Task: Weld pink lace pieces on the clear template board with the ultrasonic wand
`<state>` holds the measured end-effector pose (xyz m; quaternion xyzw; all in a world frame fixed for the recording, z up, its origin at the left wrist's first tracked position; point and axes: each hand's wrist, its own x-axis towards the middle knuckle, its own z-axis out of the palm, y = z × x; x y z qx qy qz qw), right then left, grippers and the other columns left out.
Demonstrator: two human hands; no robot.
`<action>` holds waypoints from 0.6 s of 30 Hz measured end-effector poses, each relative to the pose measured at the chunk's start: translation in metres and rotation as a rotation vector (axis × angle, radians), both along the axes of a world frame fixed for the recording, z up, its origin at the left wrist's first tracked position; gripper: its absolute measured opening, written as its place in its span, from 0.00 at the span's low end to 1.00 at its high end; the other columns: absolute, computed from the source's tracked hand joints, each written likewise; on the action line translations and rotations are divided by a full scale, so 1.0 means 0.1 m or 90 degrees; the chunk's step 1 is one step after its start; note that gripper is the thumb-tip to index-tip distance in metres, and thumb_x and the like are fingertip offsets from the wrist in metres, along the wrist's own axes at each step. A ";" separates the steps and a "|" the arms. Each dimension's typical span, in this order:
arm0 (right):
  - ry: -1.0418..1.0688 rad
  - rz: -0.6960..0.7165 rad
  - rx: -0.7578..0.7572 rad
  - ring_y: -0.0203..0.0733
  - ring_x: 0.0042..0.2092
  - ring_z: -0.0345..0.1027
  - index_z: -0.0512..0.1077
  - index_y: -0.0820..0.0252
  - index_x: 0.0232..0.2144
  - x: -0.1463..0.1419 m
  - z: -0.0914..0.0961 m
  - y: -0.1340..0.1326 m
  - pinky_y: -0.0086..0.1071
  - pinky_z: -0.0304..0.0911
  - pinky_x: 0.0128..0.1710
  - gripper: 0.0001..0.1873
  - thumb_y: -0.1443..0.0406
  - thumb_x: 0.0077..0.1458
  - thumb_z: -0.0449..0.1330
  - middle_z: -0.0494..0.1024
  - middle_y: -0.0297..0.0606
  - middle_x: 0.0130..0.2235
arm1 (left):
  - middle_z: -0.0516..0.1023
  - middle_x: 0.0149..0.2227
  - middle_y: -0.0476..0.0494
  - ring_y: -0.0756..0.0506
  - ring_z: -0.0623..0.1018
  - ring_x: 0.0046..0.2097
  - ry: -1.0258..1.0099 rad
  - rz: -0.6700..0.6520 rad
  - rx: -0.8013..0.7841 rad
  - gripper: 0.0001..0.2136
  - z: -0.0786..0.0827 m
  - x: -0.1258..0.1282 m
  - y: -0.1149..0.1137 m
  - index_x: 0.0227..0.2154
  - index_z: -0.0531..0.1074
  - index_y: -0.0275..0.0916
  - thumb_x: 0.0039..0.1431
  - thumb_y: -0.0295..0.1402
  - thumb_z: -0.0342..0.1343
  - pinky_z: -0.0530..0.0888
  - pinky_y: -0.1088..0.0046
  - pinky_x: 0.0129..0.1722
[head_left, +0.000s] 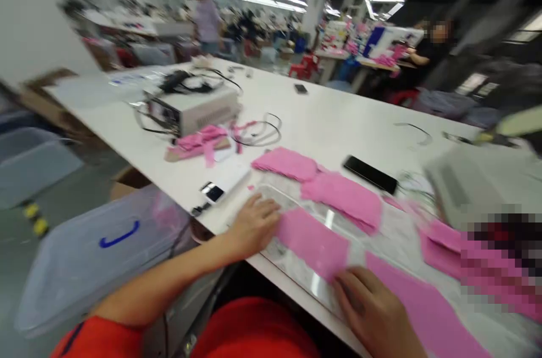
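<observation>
A small pink fabric piece [315, 242] lies flat on a clear plastic sheet or plate [329, 217] at the table's near edge. My left hand [256, 225] rests on its left end, fingers stretched out and pressing down. At the piece's lower right corner, the thumb and fingertips of my right hand [376, 307] come together on the edge of the fabric. Right of that hand lies a longer pink fabric panel [423, 301]. Just beyond are thicker folded pink pieces [342, 197]. Motion blur softens the right side of the view.
A black phone [370, 173] lies past the folded pieces. Farther left stand a grey metal box with cables [203, 107] and a white device [226, 180]. A lidded plastic bin [105, 250] is below the table's left edge. At the far right back, a person [438, 53] sits by pink items.
</observation>
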<state>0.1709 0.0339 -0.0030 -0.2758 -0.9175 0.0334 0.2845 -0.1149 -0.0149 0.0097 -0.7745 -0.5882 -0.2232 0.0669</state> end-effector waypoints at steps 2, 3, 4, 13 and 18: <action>-0.006 -0.043 0.011 0.36 0.31 0.71 0.74 0.57 0.32 -0.02 0.12 -0.01 0.28 0.68 0.31 0.08 0.67 0.59 0.54 0.76 0.38 0.30 | 0.74 0.54 0.38 0.41 0.71 0.58 -0.003 -0.101 0.005 0.12 0.03 0.06 0.08 0.46 0.73 0.37 0.67 0.30 0.45 0.58 0.52 0.63; -0.001 -0.064 0.014 0.35 0.32 0.71 0.74 0.58 0.32 -0.03 0.16 -0.01 0.28 0.68 0.32 0.09 0.68 0.59 0.54 0.76 0.38 0.30 | 0.73 0.56 0.39 0.41 0.69 0.60 0.001 -0.158 -0.001 0.14 0.04 0.10 0.13 0.49 0.71 0.37 0.68 0.30 0.44 0.58 0.54 0.63; 0.001 -0.089 0.011 0.35 0.32 0.71 0.73 0.58 0.32 -0.03 0.20 0.00 0.27 0.68 0.32 0.08 0.69 0.59 0.54 0.76 0.38 0.30 | 0.72 0.57 0.39 0.41 0.68 0.61 0.007 -0.201 -0.009 0.15 0.05 0.15 0.18 0.52 0.70 0.37 0.69 0.31 0.43 0.59 0.54 0.63; 0.067 -0.204 0.001 0.35 0.34 0.72 0.73 0.58 0.35 0.40 0.16 -0.05 0.29 0.70 0.35 0.06 0.70 0.57 0.56 0.77 0.36 0.32 | 0.58 0.66 0.38 0.36 0.58 0.67 0.087 -0.270 -0.151 0.22 -0.06 0.45 0.45 0.62 0.60 0.45 0.68 0.44 0.46 0.52 0.47 0.64; 0.111 -0.295 0.012 0.35 0.35 0.73 0.75 0.58 0.35 0.77 0.12 -0.13 0.27 0.69 0.36 0.06 0.68 0.56 0.58 0.78 0.36 0.33 | 0.55 0.67 0.40 0.37 0.55 0.68 0.111 -0.251 -0.159 0.22 -0.08 0.40 0.45 0.63 0.57 0.47 0.69 0.44 0.43 0.49 0.48 0.65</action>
